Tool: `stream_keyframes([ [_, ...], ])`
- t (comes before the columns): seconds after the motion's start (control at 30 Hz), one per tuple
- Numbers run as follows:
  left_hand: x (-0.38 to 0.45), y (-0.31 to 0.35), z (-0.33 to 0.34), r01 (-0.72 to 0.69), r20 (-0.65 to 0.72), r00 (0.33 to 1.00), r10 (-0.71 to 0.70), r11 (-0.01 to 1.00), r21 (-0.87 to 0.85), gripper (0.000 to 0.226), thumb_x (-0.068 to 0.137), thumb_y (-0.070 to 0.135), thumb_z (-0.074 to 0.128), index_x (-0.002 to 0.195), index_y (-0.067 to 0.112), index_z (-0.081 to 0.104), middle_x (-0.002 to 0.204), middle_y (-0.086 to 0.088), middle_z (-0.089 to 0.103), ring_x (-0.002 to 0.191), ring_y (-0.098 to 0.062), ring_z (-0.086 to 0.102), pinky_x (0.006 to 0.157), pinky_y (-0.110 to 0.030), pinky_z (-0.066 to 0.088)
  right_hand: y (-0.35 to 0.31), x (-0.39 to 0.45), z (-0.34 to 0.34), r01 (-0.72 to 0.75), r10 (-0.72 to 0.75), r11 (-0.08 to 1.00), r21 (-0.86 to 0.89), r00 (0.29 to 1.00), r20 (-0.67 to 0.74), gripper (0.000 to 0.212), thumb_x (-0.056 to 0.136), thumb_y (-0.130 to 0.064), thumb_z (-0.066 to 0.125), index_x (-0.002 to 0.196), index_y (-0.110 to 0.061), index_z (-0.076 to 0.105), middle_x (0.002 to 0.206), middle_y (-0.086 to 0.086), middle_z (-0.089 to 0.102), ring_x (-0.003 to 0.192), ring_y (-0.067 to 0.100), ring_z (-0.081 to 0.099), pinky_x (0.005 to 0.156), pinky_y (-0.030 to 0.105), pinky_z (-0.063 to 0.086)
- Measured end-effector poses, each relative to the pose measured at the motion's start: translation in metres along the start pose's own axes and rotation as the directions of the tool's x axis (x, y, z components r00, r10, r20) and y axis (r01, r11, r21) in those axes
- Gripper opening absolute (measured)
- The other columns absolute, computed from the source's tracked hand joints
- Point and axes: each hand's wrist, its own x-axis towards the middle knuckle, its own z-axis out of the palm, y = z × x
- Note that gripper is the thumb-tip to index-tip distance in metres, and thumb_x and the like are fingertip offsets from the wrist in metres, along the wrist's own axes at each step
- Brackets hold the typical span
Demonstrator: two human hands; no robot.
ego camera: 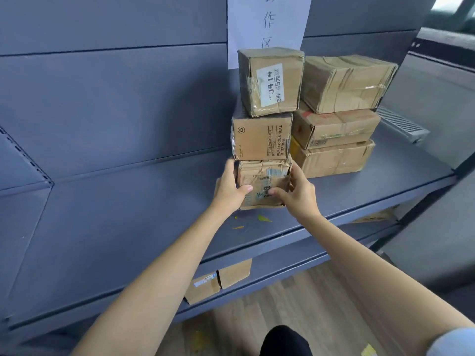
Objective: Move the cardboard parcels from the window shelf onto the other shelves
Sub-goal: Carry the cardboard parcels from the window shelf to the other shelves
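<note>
Both hands on the bottom parcel [262, 185] of the left stack, near the front-middle of the grey shelf [128, 214]. Left hand [231, 187] wrapped round its left edge, thumb across the front face; right hand [295, 192] curled round its right edge, thumb on the front face. Parcel crumpled, taped, blue-printed label, text unreadable apart from a "B".

Stacked on it: middle parcel [262, 138], printed "PURE FOCUS HEAL THIER YOU" plus a recycling mark. On top: top parcel [271, 80], white label reading "3414" and "5元", turned sideways, overhanging slightly to the right.

Right stack [336, 116] just beside, 3 parcels high, nearly touching the left stack; barcode visible on its middle one, red print on that one's top face. Little side gap on the right of the held parcel.

Open room: wide bare shelf surface to the left of the stacks, back panel well behind. Shelf front edge close below the held parcel; small yellow scraps [263, 218] between parcel and edge.

Paper sign [267, 24] on back panel above the stacks, handwritten "作" and "区" legible.

Lower shelf [257, 278]: 2 more boxes [218, 280] side by side, one with a blue label. Wood-look floor [295, 304] below.
</note>
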Motion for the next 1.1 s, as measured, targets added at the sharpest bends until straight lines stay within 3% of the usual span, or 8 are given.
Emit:
stream_keyframes([
  [0.13,0.029,-0.014,0.036,-0.005,-0.066,0.998,0.005,1.0,-0.006,0.063,0.08,0.005,0.065,0.131,0.026,0.036,0.119,0.005,0.062,0.108,-0.016,0.057,0.085,-0.024,0.039,0.039,0.032,-0.006,0.027,-0.026,1.0,-0.015,1.0,0.013,0.081,0.071,-0.002,0.077,0.141,-0.019,0.038,0.112,-0.011,0.061,0.096,-0.004,0.056,0.082,0.003,0.042],
  [0.3,0.062,-0.025,0.059,-0.016,-0.093,0.996,0.015,1.0,-0.01,0.074,0.078,0.003,0.066,0.139,0.028,0.032,0.121,0.008,0.059,0.11,-0.012,0.054,0.091,-0.021,0.037,0.071,0.068,-0.007,0.016,-0.014,0.997,-0.072,0.999,0.036,0.067,0.074,0.001,0.074,0.131,-0.009,0.041,0.09,-0.015,0.056,0.073,-0.018,0.054,0.067,0.008,0.042],
  [0.43,0.065,-0.024,0.074,-0.023,-0.145,0.989,0.025,1.0,0.015,0.068,0.079,0.007,0.068,0.137,0.02,0.036,0.126,0.003,0.057,0.113,-0.011,0.052,0.094,-0.022,0.039,0.085,0.081,-0.015,-0.001,0.007,0.996,-0.094,0.998,0.062,0.066,0.077,-0.002,0.072,0.133,-0.007,0.038,0.095,-0.014,0.054,0.078,-0.004,0.053,0.065,0.004,0.036],
  [0.57,0.061,-0.012,0.077,0.045,-0.158,0.987,-0.038,0.998,0.038,0.065,0.08,0.006,0.067,0.136,0.017,0.037,0.127,0.0,0.055,0.115,-0.015,0.051,0.089,-0.02,0.037,0.082,0.084,-0.021,-0.047,0.059,0.993,-0.107,0.992,0.115,0.065,0.077,0.003,0.071,0.132,-0.001,0.037,0.088,-0.008,0.055,0.07,-0.015,0.053,0.06,0.0,0.036],
  [0.77,0.046,0.014,0.062,0.255,-0.037,0.967,-0.253,0.955,0.152,0.075,0.079,0.007,0.07,0.142,0.016,0.03,0.138,-0.004,0.047,0.124,-0.018,0.046,0.09,-0.019,0.035,0.063,0.076,-0.036,-0.124,0.143,0.986,-0.115,0.974,0.175,0.068,0.075,-0.006,0.075,0.133,-0.01,0.04,0.122,0.004,0.059,0.109,0.019,0.057,0.093,0.032,0.047],
  [0.87,0.031,0.026,0.046,0.332,-0.071,0.943,-0.324,0.932,0.147,0.082,0.081,0.008,0.068,0.147,0.018,0.02,0.15,-0.007,0.032,0.134,-0.023,0.036,0.102,-0.029,0.035,0.05,0.062,-0.047,-0.184,0.211,0.97,-0.159,0.963,0.17,0.064,0.078,-0.01,0.075,0.132,-0.009,0.041,0.126,0.006,0.054,0.117,0.022,0.05,0.092,0.027,0.04],
  [1.0,0.009,0.046,0.013,0.384,-0.171,0.917,-0.36,0.913,0.139,0.079,0.084,0.014,0.062,0.147,0.027,0.016,0.151,-0.004,0.028,0.117,-0.021,0.046,0.086,-0.028,0.04,0.033,0.039,-0.055,-0.241,0.295,0.927,-0.288,0.942,0.161,0.059,0.079,-0.021,0.075,0.126,-0.004,0.043,0.126,0.015,0.045,0.123,0.032,0.04,0.097,0.037,0.036],
  [1.1,-0.012,0.061,-0.014,0.371,-0.224,0.916,-0.331,0.915,0.162,0.077,0.085,0.016,0.061,0.147,0.026,0.017,0.149,-0.006,0.028,0.132,-0.022,0.032,0.093,-0.028,0.034,0.006,0.024,-0.051,-0.211,0.275,0.932,-0.296,0.942,0.194,0.057,0.082,-0.027,0.073,0.127,-0.006,0.046,0.129,0.012,0.047,0.122,0.028,0.044,0.097,0.036,0.038],
])
